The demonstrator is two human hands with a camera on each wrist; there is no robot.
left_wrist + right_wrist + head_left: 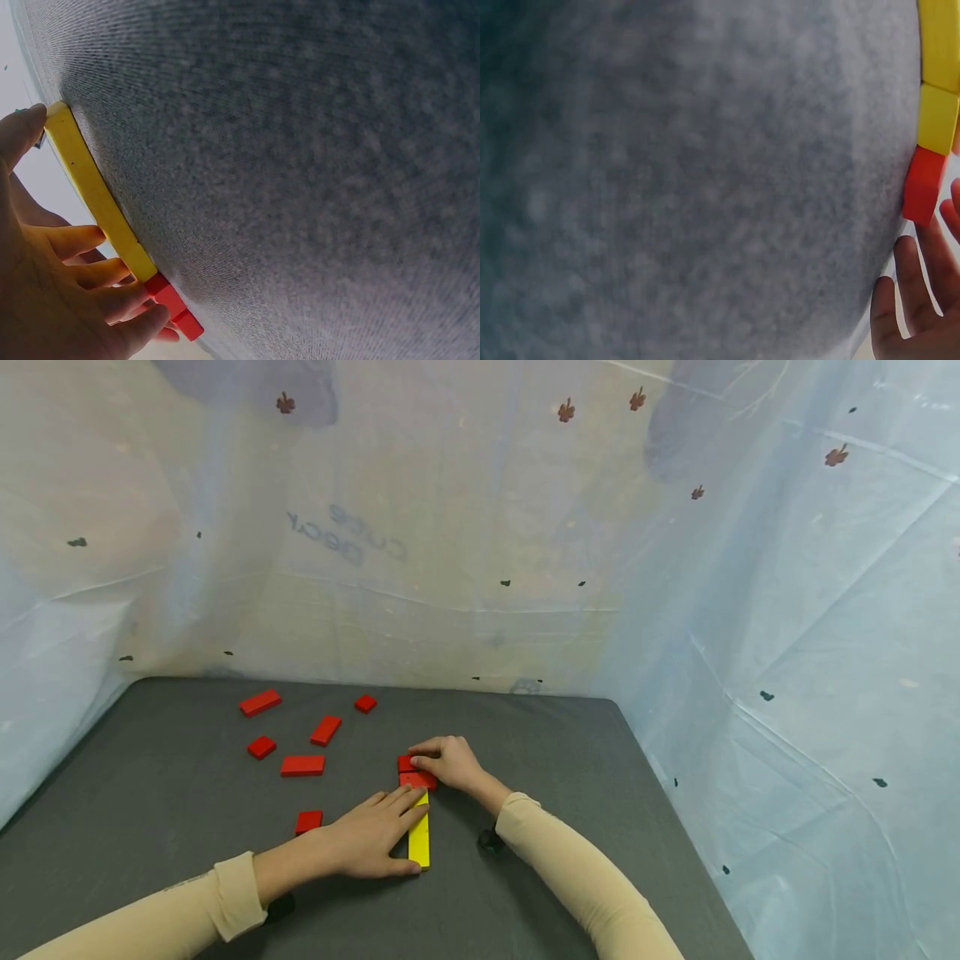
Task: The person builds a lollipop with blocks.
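Bench (540, 760): you are forming a row (420, 843). Left hand (371, 835) is lying spread over its yellow blocks (96, 187); right hand (448, 762) is pinching the small red block (406, 764), beyond the longer red block (410, 780). Six loose red blocks (302, 766) are lying leftward, seemingly unplaced. Your hands are partly hiding the row's far end.

We see a dark grey table (540, 760) with rounded far corners and a fabric-like surface. Thin, pale, creased sheeting (450, 643) hangs behind it and along both sides, printed with reddish-brown leaves (836, 455), small dark flecks (880, 783), faint purple patches (247, 385) and backwards blue lettering (330, 537). We note soft, fairly even light, with bluish sheen on the right-hand folds.
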